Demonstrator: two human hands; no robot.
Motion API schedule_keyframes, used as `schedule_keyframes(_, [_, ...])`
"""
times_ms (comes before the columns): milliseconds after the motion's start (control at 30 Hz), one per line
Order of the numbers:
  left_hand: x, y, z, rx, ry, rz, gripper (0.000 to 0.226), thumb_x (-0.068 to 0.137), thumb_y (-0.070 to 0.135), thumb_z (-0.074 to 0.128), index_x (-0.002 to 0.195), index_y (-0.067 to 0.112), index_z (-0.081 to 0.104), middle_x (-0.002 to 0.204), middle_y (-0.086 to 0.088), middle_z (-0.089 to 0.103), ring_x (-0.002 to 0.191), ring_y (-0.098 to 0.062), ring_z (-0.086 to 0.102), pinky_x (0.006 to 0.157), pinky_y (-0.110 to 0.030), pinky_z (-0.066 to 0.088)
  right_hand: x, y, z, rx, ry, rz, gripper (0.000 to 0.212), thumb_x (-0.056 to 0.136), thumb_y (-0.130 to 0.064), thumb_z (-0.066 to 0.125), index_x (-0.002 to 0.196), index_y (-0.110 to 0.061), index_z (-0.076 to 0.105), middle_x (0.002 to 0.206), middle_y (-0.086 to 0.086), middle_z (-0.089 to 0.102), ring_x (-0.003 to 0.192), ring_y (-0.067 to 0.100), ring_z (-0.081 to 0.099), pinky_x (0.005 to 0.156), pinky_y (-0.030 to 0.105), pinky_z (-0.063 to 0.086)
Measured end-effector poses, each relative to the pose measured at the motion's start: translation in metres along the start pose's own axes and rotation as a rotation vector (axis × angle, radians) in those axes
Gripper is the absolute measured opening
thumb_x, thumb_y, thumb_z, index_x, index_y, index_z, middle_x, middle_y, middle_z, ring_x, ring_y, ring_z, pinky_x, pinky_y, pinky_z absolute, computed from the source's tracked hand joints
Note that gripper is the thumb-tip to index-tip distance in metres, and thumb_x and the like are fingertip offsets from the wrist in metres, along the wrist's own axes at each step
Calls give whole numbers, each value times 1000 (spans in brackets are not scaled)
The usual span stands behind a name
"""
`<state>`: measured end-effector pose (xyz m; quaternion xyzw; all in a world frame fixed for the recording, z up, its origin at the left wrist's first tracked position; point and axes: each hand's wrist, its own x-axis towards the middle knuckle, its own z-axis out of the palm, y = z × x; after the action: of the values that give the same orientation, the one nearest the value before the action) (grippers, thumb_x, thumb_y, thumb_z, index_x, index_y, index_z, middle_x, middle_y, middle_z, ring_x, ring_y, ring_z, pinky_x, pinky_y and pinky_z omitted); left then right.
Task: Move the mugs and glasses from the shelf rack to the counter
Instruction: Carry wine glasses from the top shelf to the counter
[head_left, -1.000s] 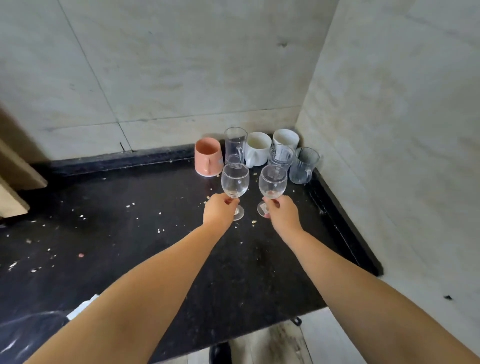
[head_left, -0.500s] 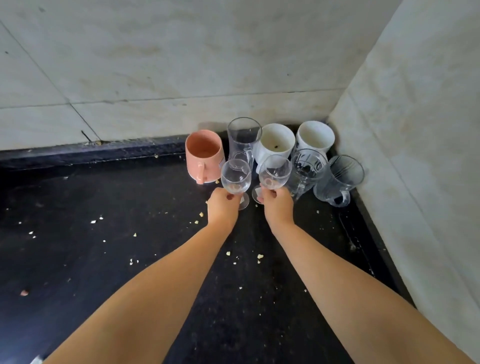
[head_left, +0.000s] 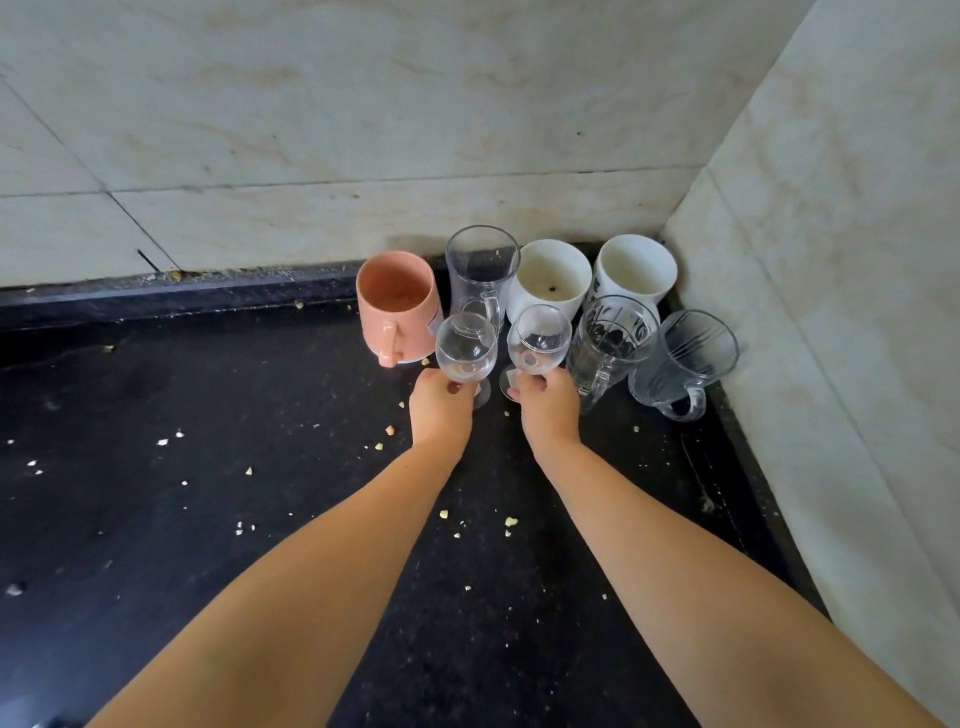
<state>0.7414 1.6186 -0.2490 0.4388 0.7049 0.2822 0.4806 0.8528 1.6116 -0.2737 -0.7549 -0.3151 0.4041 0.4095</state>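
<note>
A black speckled counter (head_left: 208, 519) fills the lower view, strewn with pale crumbs (head_left: 511, 521) and edged at the back by a raised dark lip. Behind it and to the right, cream marble-look wall tiles (head_left: 363, 130) meet in a corner, their joints showing thin dark lines.

In that corner the drinkware stands grouped on the counter. From the left: a pink mug (head_left: 397, 312) with its handle facing the camera and a small pale sticker on its side, too small to read; a tall clear glass mug (head_left: 480, 270) just behind; a white mug (head_left: 550, 280) with a dark speck inside; a second white mug (head_left: 634, 270) bearing dark print that is cut off and unreadable; a clear glass mug with black lettering (head_left: 610, 338), illegible through the glass; and a ribbed clear glass mug (head_left: 685, 361) nearest the right wall.

In front of this group, the left hand (head_left: 440, 408) grips the stem of the left wine glass (head_left: 466, 351), fingers curled round it, its foot at or just above the counter. Beside it, the right hand (head_left: 549, 410) pinches the stem of the right wine glass (head_left: 538, 340) in the same way. Both glasses are upright, just apart from each other, the left one close to the pink mug and the right one close to the lettered glass mug. Whether their feet touch the counter cannot be told.
</note>
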Motion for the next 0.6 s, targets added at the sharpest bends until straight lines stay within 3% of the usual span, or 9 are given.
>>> schedule_keyframes(167, [5,-3,3,36,-30,35,16,91,19,55,78,9,58,98,-15,63,79,-20,57,65,-25,40,-2,2,0,65,-32,-18,18,95,-8,50,107,-2,62,107,6,59,94,20,66,80,26,53])
schedule_keyframes(333, [-2,-6,-3,115,-29,71,21,91,20,57,104,5,64,108,-14,62,95,-26,62,77,-29,44,-14,4,-3,29,-27,-16,24,95,-9,51,118,-2,56,117,10,56,80,7,61,83,27,55])
schedule_keyframes(433, [-17,-2,-13,134,-30,51,32,92,22,56,121,11,60,119,-10,59,98,-21,60,81,-27,45,-31,-2,-9,-48,-20,-35,34,94,-14,54,127,-8,53,128,11,52,96,12,60,91,33,55])
schedule_keyframes(533, [-35,12,-27,172,-12,92,31,92,19,54,120,8,61,119,-10,62,100,-21,60,79,-27,44,-52,-20,-22,-183,-45,-71,36,94,-19,54,128,-8,54,129,12,55,103,19,60,92,41,54])
schedule_keyframes(600, [-50,28,-40,185,6,147,24,91,14,51,111,4,62,114,-12,64,95,-24,59,76,-28,39,-67,-38,-38,-303,-71,-111,32,95,-20,51,124,-7,57,125,11,59,103,25,63,88,38,54])
